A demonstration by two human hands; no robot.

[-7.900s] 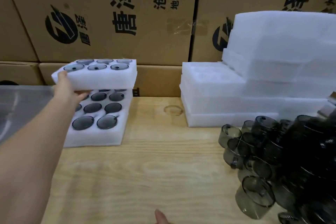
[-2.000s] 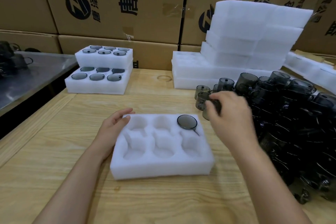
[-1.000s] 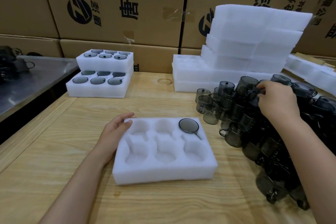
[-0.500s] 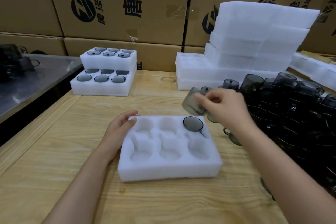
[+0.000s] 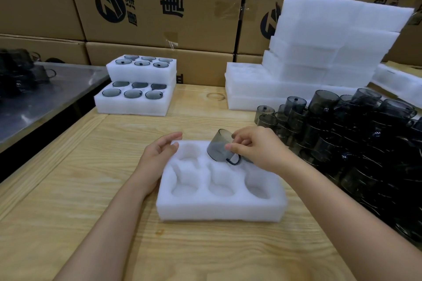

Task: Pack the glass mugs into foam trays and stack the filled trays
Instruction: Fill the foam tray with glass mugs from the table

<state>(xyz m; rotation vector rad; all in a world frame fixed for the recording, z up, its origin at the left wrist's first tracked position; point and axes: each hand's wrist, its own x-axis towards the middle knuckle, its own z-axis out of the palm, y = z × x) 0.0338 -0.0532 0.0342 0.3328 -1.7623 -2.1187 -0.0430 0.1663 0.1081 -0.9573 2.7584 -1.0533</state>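
Mug (image 5: 217, 147) held tilted over back row of foam tray (image 5: 219, 210), pinched by right hand (image 5: 253, 148).
Right thumb and fingers curl on the mug wall near the handle, which points down at the tray; whether glass touches foam is hard to tell. Left hand (image 5: 157, 155) lies relaxed on the tray's back left corner, holding nothing. Tray sits on wooden table (image 5: 91, 189); its back right pocket is hidden by the right hand. Pile of dark mugs (image 5: 354, 139) right of tray, two stacked filled trays (image 5: 137, 98) behind it to the left, empty foam stack (image 5: 319, 52) behind it to the right.
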